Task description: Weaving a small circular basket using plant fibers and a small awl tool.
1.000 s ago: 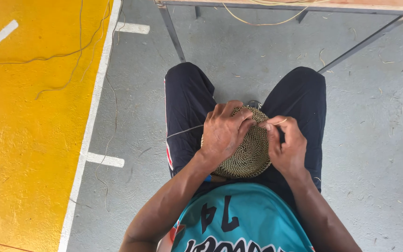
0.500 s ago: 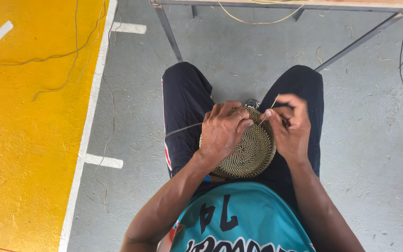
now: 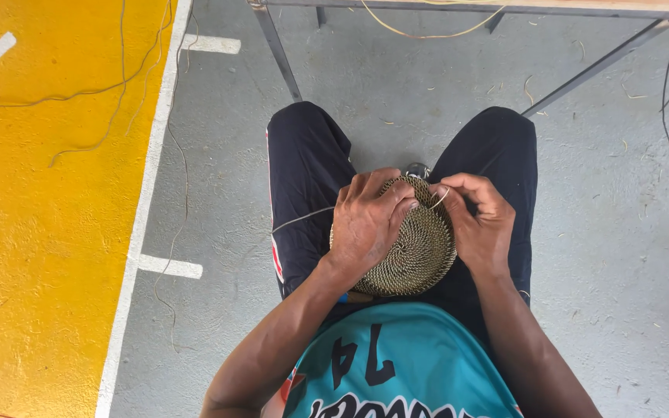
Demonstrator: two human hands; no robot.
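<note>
Coiled woven disc [image 3: 416, 251], round and tan-olive with a tight spiral at its centre, lies on the lap of the seated person, between the two dark-trousered thighs; the left hand [image 3: 367, 224] lies over its left half with fingers curled and closed on the rim, holding it flat and steady; the right hand [image 3: 480, 224] is closed in a pinch at the upper right edge, thumb and forefinger gripping a pale fibre strand [image 3: 440, 198] that loops just off the rim.

Judged from this, the stitch goes best with the disc pressed firm by the left hand, the strand kept taut and short, and each wrap drawn snug against the last coil so that the edge stays even; a slack loop could leave a gap.

No package or label shows; the teal shirt [image 3: 404, 364] bears dark printed figures at the lower edge of view; on the floor, a yellow painted area [image 3: 48, 232] at left is bordered by a white line [image 3: 145, 209] with short white dashes, grey concrete beside it; metal table legs [image 3: 276, 50] stand at the top.
</note>
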